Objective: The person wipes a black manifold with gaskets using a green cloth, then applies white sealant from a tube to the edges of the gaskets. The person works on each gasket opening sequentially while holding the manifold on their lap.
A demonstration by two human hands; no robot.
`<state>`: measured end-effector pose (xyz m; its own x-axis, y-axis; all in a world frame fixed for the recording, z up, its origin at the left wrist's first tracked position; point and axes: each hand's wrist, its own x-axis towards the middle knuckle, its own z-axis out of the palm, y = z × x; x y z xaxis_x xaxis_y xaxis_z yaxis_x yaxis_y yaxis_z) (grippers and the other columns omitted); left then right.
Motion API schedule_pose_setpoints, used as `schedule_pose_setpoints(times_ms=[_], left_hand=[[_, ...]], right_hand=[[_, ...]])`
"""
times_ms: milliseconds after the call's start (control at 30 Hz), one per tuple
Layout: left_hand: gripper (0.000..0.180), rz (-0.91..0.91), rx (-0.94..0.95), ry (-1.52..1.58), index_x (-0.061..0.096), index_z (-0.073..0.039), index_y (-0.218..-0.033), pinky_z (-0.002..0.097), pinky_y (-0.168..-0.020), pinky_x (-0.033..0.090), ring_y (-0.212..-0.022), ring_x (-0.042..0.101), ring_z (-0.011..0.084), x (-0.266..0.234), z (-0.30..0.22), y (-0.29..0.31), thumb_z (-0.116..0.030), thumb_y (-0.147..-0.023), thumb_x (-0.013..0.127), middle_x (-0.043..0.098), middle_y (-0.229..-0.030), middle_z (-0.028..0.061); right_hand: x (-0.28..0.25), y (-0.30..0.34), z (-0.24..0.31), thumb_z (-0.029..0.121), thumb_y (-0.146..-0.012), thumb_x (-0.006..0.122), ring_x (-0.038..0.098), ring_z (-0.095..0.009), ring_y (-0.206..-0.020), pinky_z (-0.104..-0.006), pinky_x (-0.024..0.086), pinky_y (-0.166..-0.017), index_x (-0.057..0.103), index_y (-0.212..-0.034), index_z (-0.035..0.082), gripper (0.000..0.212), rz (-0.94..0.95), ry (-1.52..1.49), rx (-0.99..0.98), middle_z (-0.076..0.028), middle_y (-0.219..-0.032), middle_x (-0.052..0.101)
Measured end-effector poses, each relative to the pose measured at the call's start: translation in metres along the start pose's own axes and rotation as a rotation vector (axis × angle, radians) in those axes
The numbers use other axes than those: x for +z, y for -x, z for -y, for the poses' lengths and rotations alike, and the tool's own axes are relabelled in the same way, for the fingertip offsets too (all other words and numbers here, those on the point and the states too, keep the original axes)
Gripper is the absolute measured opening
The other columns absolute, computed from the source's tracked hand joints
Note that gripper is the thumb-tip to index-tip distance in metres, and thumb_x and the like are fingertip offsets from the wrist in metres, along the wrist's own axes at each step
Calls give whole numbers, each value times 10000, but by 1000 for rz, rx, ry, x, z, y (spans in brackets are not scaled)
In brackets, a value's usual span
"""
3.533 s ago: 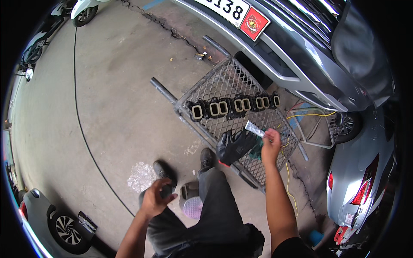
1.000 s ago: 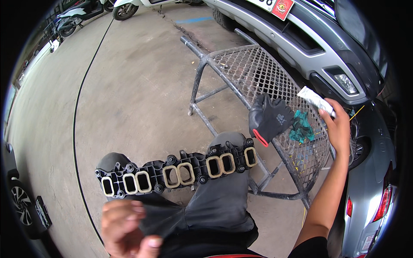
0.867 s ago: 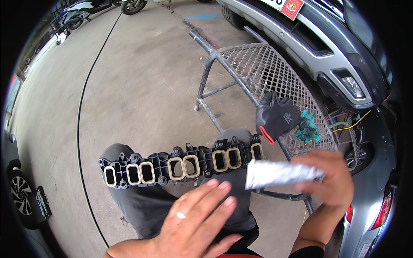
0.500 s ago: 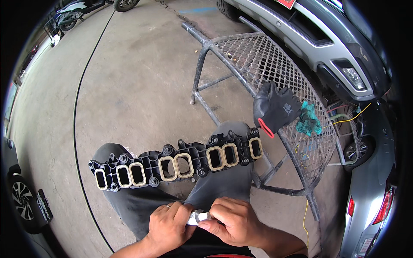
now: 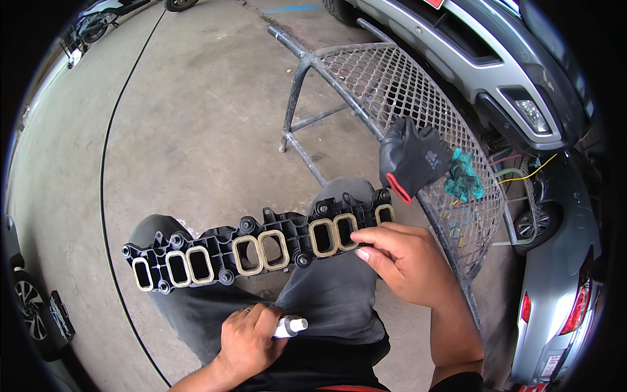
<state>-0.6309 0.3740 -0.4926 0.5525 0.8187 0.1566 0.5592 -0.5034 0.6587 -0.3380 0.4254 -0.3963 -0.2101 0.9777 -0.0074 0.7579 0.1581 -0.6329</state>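
Across my knees lies a black plastic intake manifold [image 5: 220,243], its oblong ports ringed by tan gaskets [image 5: 275,251]. My left hand [image 5: 250,338] is wrapped round a small tube [image 5: 285,326] with a white nozzle pointing right, held over my lap. My right hand [image 5: 403,261] is at the manifold's right part, thumb and forefinger in a pinch by a port gasket [image 5: 347,232]. A pale spot shows at the thumb's tip; whether it is the nail or a small thing I cannot tell. Nor can I tell if the fingertips touch the gasket.
A metal frame with mesh [image 5: 392,81] stands at the right, bearing a dark glove [image 5: 413,160] with a red cuff and a crumpled teal cloth [image 5: 465,175]. Cars stand beyond it, one with a silver bumper [image 5: 486,85]. A black cable [image 5: 106,157] crosses the concrete floor at left.
My right hand has left the tube's white end and moved up and right to the manifold. My left hand still holds the tube. The whole view has shifted slightly.
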Motion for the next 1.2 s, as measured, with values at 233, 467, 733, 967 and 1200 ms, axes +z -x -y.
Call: schedule_pose_setpoints(times_ms=[233,467,733,967,1200], left_hand=[[434,4,-32,16,612,-64,-1046,431,-629,531,-675,662,318,5,5,0,-136,-687,846,626,-837,91],[414,-3,-52,78,628,-69,-1010,438,-620,542,-664,674,335,6,8,-7,-140,-679,866,650,-820,91],[407,-30,-100,307,595,-32,-860,389,-586,516,-656,668,332,3,2,-15,-242,-786,937,641,-758,130],[414,-65,-183,460,574,-55,-819,352,-546,479,-563,612,251,1,-10,-23,-266,-822,930,609,-677,73],[455,63,-33,359,564,-58,-773,356,-539,459,-563,598,261,1,-5,-20,-292,-789,955,576,-659,83]], right_hand=[[-6,-20,-4,149,-930,722,695,-306,-781,-433,544,-690,758,-1001,46,130,150,160,-145,-98,-823,695],[16,-15,-18,115,-873,788,650,-280,-706,-399,507,-640,707,-925,48,116,-12,253,-297,-79,-789,668],[5,7,-32,164,-916,797,600,-295,-652,-414,471,-603,648,-849,48,200,-306,178,-243,-79,-735,610],[-77,18,-93,65,-922,721,665,-318,-942,-392,527,-851,702,-1063,-10,161,-695,431,203,-173,-996,674],[-166,24,-194,128,-945,709,707,-312,-805,-414,533,-765,730,-937,-25,154,-768,639,441,-157,-840,725]])
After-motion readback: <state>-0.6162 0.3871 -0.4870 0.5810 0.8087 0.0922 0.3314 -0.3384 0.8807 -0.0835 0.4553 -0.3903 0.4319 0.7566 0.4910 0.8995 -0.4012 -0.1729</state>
